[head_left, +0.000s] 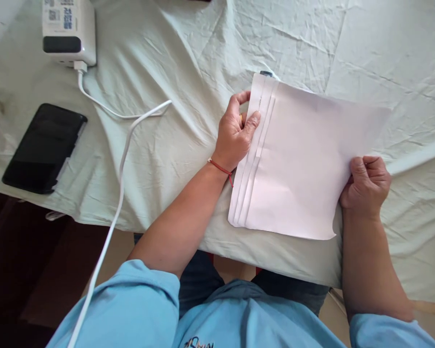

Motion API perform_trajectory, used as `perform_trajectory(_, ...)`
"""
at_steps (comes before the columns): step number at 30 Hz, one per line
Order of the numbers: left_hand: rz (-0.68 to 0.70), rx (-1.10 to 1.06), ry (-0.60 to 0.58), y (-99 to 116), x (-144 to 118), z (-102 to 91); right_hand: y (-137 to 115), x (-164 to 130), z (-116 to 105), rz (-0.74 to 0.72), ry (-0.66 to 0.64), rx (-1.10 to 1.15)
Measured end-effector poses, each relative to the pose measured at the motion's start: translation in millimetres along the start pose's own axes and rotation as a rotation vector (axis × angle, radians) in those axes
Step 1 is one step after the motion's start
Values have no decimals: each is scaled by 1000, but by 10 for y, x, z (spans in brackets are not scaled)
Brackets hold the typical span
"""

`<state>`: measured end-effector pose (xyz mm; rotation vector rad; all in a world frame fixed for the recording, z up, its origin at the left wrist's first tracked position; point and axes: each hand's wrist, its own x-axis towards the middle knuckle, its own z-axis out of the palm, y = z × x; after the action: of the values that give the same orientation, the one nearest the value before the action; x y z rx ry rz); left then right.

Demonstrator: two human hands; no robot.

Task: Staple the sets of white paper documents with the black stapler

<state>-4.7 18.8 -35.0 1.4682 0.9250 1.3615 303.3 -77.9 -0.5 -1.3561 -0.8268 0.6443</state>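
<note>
Several sheets of white paper lie stacked between my hands, their left edges fanned out in steps. My left hand grips the left edge, thumb on top and fingers partly hidden beneath. On the opposite side, my right hand is closed on the right edge, where the paper curls up; its upper right corner is blurred. A small dark object, perhaps a clip, peeks out at the top left corner of the sheets. Most of it is hidden.
A pale green cloth with wrinkles covers the table. At the left lies a black phone. Behind it stands a white power bank-like box, with a white cable running from it toward my body. The table's front edge is close to me.
</note>
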Motion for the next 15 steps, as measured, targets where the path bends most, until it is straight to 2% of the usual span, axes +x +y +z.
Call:
perform_trajectory(3,-9,19,-2,120,-11,22,-16,-6,7,-7,-10,-43)
perform_trajectory(7,2,56,-63,211,-14,19,-50,-26,31,22,-11,-59)
perform_trajectory(15,22,38,-77,112,47,-20,4,18,26,-16,83,-9)
